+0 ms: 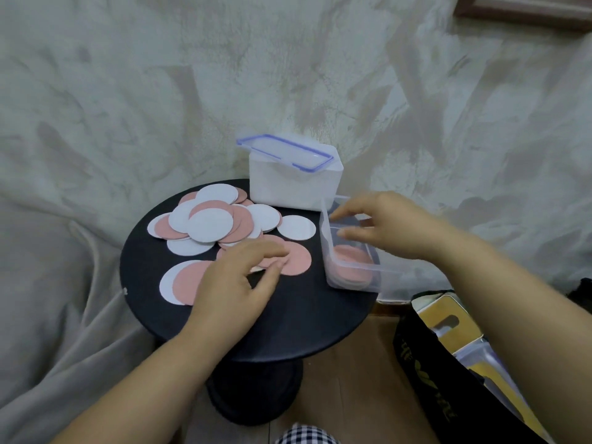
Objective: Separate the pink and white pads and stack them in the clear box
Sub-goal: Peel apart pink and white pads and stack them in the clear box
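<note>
Though thin, flat round pads (pixel 209 224)

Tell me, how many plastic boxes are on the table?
2: an open clear box at the right, and a white box at the back with a lid on top. None seem hidden.
</note>
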Demonstrator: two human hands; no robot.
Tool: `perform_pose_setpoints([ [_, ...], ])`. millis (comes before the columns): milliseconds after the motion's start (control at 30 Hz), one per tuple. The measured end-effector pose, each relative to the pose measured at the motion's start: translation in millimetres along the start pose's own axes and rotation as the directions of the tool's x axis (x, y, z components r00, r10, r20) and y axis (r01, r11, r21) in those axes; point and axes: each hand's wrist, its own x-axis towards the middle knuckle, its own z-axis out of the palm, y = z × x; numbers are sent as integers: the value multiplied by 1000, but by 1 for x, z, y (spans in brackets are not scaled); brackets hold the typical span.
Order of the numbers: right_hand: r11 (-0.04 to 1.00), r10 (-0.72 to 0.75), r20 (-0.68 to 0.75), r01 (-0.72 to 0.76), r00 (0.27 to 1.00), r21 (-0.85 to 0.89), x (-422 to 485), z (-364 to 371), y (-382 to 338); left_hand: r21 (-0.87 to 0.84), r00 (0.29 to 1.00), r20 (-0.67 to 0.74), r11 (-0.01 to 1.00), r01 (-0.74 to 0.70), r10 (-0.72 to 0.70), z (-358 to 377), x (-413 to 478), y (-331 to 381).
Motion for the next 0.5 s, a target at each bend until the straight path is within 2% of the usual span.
perform_pose_setpoints([
  [67, 994, -58, -89, 66, 994, 86, -4, 6, -18, 108, 998, -42, 993, 40, -36, -22, -7, -10],
  [133, 984, -121, -102, 133, 987, 121, -6, 15, -37, 218, 996, -39, 972, 88, -81, -41, -15, -23],
  [267, 968, -209, 5, 206, 978, 141, -3, 49, -69, 417, 982, 65, 899, 135, -177, -55, -35, -45],
  [367, 983, -178, 67, 173, 982, 64, 4, 82, -79, 482, 974, 153, 873, 71, -164, -51, -46, -51],
  [500, 1000, -23, 79, 24, 997, -17, 4, 109, -71, 432, 985, 149, 902, 14, -87, -51, -49, -50],
])
